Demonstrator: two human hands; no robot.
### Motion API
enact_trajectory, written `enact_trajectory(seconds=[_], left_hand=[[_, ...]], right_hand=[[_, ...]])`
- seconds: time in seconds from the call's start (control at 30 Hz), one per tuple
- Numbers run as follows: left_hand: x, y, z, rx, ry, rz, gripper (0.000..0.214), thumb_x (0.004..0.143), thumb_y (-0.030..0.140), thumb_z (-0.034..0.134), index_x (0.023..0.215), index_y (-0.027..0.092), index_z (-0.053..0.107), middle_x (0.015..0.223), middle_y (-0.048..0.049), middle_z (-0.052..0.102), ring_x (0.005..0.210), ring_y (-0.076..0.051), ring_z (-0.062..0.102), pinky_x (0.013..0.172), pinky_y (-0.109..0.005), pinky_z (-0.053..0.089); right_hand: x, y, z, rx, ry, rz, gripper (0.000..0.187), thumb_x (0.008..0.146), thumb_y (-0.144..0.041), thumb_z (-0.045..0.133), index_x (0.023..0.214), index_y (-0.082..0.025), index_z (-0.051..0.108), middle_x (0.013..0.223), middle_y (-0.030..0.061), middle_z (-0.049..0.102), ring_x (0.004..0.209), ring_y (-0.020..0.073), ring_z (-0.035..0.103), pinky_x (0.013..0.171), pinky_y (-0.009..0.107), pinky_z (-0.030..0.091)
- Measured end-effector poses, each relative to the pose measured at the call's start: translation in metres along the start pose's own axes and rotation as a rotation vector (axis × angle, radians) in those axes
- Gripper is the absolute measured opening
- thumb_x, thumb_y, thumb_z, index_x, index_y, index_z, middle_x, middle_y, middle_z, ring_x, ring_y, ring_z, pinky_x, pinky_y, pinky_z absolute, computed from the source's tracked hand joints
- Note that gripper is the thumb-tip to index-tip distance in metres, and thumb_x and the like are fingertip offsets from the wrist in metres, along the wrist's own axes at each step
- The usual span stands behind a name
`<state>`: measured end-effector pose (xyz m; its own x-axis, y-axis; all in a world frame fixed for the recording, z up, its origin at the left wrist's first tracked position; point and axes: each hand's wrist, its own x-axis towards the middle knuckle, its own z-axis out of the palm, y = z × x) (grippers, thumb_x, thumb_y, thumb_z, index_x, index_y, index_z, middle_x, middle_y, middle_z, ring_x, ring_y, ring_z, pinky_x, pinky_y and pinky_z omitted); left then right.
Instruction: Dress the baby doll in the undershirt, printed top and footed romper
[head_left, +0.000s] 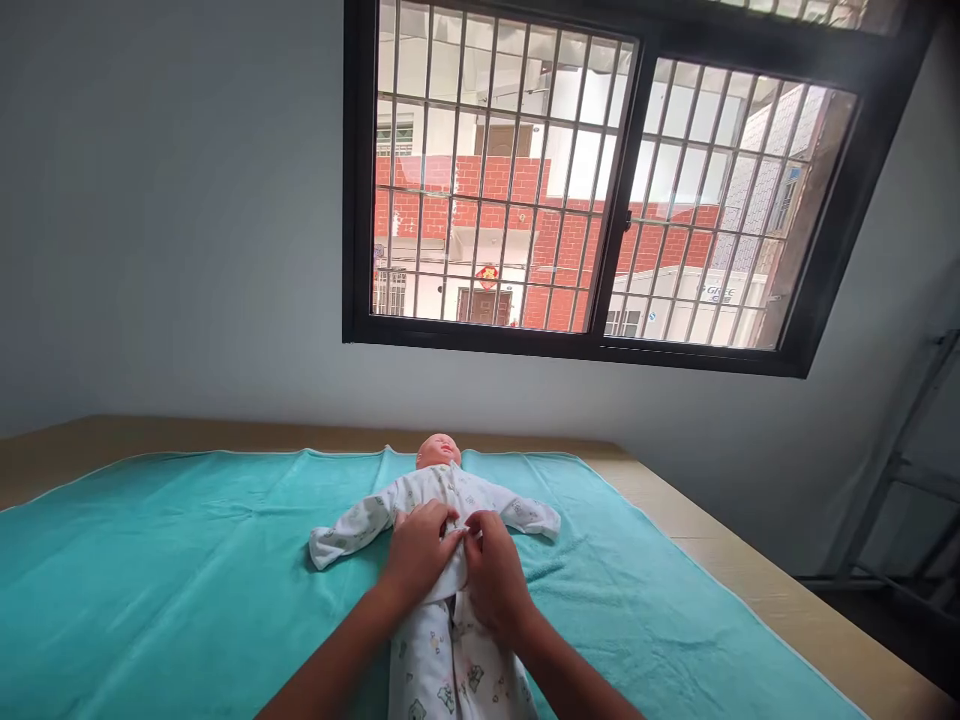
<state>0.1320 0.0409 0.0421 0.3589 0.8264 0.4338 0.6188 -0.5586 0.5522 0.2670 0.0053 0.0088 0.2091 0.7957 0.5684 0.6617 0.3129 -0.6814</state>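
A baby doll (439,451) lies on its back on a turquoise blanket (225,560), head toward the wall. It wears a white patterned long-sleeved top (420,490) with both sleeves spread outward, and white trousers (427,660) with a small animal print. My left hand (422,545) and my right hand (493,565) meet over the front of the top at the doll's belly. The fingertips of both pinch the top's front edges close together. Whatever fastener may be between them is hidden by the fingers.
The blanket covers most of a wooden table (720,560), whose right edge shows bare. Behind it rises a grey wall (187,220) with a black-framed, barred window (600,345). At the far right stands a metal frame (892,470), beyond the table's edge.
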Motion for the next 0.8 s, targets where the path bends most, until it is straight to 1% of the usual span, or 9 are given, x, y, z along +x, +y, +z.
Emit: enact_trajectory(seconds=[0.07,0.13,0.27,0.4,0.5,0.57,0.63,0.7,0.8], left_hand=[[0.000,0.000,0.000,-0.049,0.027,-0.030,0.012,0.082,0.027,0.058,0.087,0.021,0.068,0.088,-0.0046,0.070,0.089,-0.023,0.062,0.081,-0.035,0.036],[0.001,-0.002,-0.002,-0.196,0.056,-0.052,0.012,0.081,0.027,0.056,0.078,0.020,0.065,0.081,-0.0041,0.069,0.082,-0.022,0.061,0.078,-0.033,0.039],[0.003,-0.010,-0.009,-0.537,0.118,-0.065,0.017,0.081,0.033,0.053,0.079,0.019,0.062,0.083,-0.0041,0.066,0.081,-0.020,0.060,0.076,-0.030,0.045],[0.005,-0.014,-0.014,-0.616,0.177,-0.095,0.021,0.080,0.038,0.055,0.082,0.019,0.063,0.085,-0.0045,0.066,0.085,-0.021,0.061,0.079,-0.031,0.047],[0.005,-0.013,-0.014,-0.635,0.209,-0.107,0.023,0.079,0.040,0.057,0.082,0.019,0.064,0.087,-0.0044,0.067,0.086,-0.021,0.062,0.079,-0.031,0.048],[0.005,-0.011,-0.014,-0.682,0.179,-0.147,0.025,0.078,0.042,0.058,0.083,0.018,0.065,0.085,-0.0041,0.068,0.084,-0.021,0.063,0.078,-0.030,0.048],[0.005,-0.010,-0.013,-0.743,0.136,-0.193,0.028,0.078,0.044,0.059,0.084,0.018,0.066,0.084,-0.0038,0.070,0.082,-0.020,0.063,0.076,-0.029,0.048],[0.004,-0.010,-0.011,-0.780,0.112,-0.222,0.029,0.076,0.044,0.061,0.084,0.017,0.067,0.083,-0.0038,0.071,0.081,-0.020,0.064,0.074,-0.029,0.048],[0.003,-0.010,-0.008,-0.747,0.091,-0.221,0.028,0.075,0.043,0.062,0.083,0.017,0.068,0.083,-0.0042,0.072,0.080,-0.021,0.064,0.073,-0.028,0.049]], right_hand=[[0.006,0.003,-0.001,-0.027,-0.015,0.018,0.011,0.082,-0.015,0.047,0.080,-0.021,0.057,0.084,0.0045,0.060,0.076,0.0198,0.056,0.070,0.031,0.042],[0.013,0.002,-0.002,-0.074,-0.048,0.040,0.008,0.081,-0.019,0.051,0.077,-0.020,0.057,0.081,0.0042,0.061,0.074,0.0195,0.056,0.069,0.030,0.041],[0.025,-0.010,-0.003,-0.209,-0.109,0.051,0.009,0.080,-0.027,0.058,0.075,-0.020,0.055,0.073,0.0025,0.060,0.066,0.0175,0.053,0.062,0.028,0.034],[0.027,-0.025,-0.003,-0.372,-0.159,0.021,0.017,0.077,-0.034,0.065,0.081,-0.019,0.058,0.078,0.0060,0.063,0.068,0.0190,0.055,0.059,0.028,0.029],[0.024,-0.031,0.001,-0.493,-0.172,0.026,0.014,0.083,-0.032,0.057,0.085,-0.018,0.059,0.083,0.0099,0.065,0.069,0.0210,0.058,0.058,0.029,0.027],[0.024,-0.031,0.003,-0.532,-0.170,0.024,0.012,0.086,-0.027,0.051,0.085,-0.018,0.059,0.082,0.0104,0.066,0.068,0.0208,0.058,0.058,0.030,0.026],[0.026,-0.029,0.005,-0.505,-0.148,0.015,0.012,0.085,-0.023,0.048,0.079,-0.019,0.058,0.079,0.0095,0.066,0.066,0.0196,0.058,0.058,0.030,0.026],[0.031,-0.027,0.004,-0.383,-0.115,0.023,0.016,0.082,-0.021,0.049,0.067,-0.020,0.054,0.071,0.0072,0.065,0.063,0.0179,0.055,0.057,0.030,0.027],[0.037,-0.022,0.001,0.024,-0.148,0.181,0.020,0.079,-0.024,0.049,0.059,-0.020,0.050,0.052,0.0005,0.056,0.050,0.0136,0.049,0.051,0.027,0.029]])
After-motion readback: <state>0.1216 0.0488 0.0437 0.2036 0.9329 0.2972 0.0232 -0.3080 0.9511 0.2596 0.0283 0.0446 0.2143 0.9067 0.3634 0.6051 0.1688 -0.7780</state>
